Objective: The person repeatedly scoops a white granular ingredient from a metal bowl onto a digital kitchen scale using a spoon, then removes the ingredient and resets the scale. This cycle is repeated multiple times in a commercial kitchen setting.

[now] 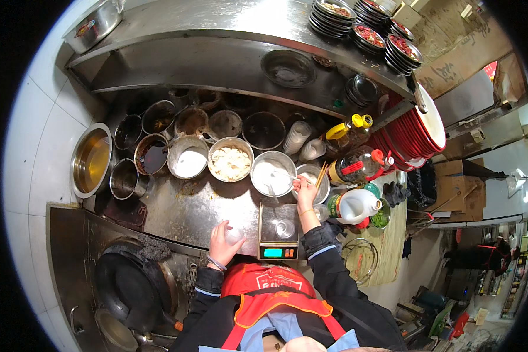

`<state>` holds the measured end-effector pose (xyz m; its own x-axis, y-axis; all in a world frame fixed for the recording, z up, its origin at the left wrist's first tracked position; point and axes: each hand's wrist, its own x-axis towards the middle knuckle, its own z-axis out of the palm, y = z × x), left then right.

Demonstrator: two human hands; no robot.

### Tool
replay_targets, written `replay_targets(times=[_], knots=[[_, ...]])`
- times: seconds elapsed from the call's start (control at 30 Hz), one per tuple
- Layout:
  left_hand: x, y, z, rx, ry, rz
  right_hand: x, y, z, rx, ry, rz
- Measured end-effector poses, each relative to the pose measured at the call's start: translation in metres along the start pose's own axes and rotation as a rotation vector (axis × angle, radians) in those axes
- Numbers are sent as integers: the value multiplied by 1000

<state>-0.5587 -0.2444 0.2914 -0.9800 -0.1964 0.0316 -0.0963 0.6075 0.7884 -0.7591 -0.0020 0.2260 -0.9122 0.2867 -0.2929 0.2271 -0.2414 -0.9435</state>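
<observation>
My left hand holds a small clear plastic cup at the left of a digital kitchen scale. Another clear cup stands on the scale's steel plate; the display is lit. My right hand grips a thin light-coloured utensil that reaches into a metal bowl of white powder. Under that hand is a second metal bowl with a pair of wooden chopsticks leaning at its rim. A spoon handle rests over the near edge of the powder bowl.
Left of the powder bowl are a pot of pale sliced pieces, a pot of white grains and dark sauce pots. Stacked plastic cups, oil bottles and a white jug stand right. A wok sits lower left; a steel shelf overhangs behind.
</observation>
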Motion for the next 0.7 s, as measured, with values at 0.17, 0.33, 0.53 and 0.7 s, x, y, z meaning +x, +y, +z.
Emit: replay_targets(times=[0.17, 0.33, 0.53, 0.7], knots=[[-4, 0, -1, 3, 2, 3, -10, -9, -4, 275, 48, 191], [-10, 4, -1, -5, 16, 16, -26, -24, -21, 408, 8, 256], [-22, 13, 5, -3, -28, 2, -69, -39, -68, 333, -55, 208], [-29, 21, 18, -6, -39, 47, -114, -43, -110, 256, -72, 225]])
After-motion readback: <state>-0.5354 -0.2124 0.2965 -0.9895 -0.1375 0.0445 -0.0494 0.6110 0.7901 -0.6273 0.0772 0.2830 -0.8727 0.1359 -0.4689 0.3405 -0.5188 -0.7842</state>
